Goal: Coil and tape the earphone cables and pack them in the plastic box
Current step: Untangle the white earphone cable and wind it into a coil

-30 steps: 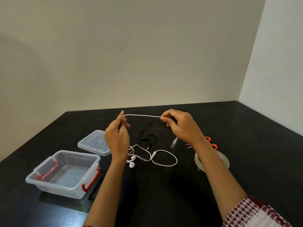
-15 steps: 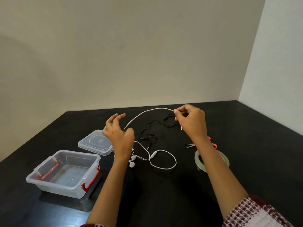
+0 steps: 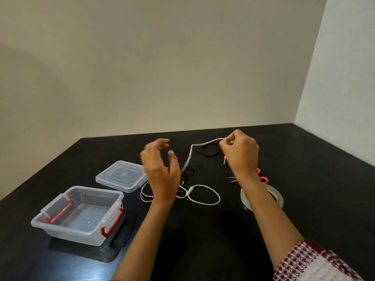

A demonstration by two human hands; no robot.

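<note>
My right hand [image 3: 239, 153] pinches the white earphone cable [image 3: 203, 194] near its plug end, and the plug hangs below my fingers. From there the cable runs left and down to loops lying on the black table [image 3: 304, 159]. My left hand [image 3: 160, 171] hovers over the loops with its fingers spread and holds nothing. A black earphone cable [image 3: 209, 152] lies tangled on the table behind the white one. The clear plastic box [image 3: 81, 213] with red latches stands open at the front left.
The box's clear lid [image 3: 121, 176] lies flat behind the box. A roll of clear tape [image 3: 261, 197] and orange-handled scissors [image 3: 261, 178] sit to the right, partly hidden by my right forearm. Walls close the far and right sides.
My left hand has let go of the white cable and opened. My right hand has carried the plug end up and to the right, so the cable sags between them.
</note>
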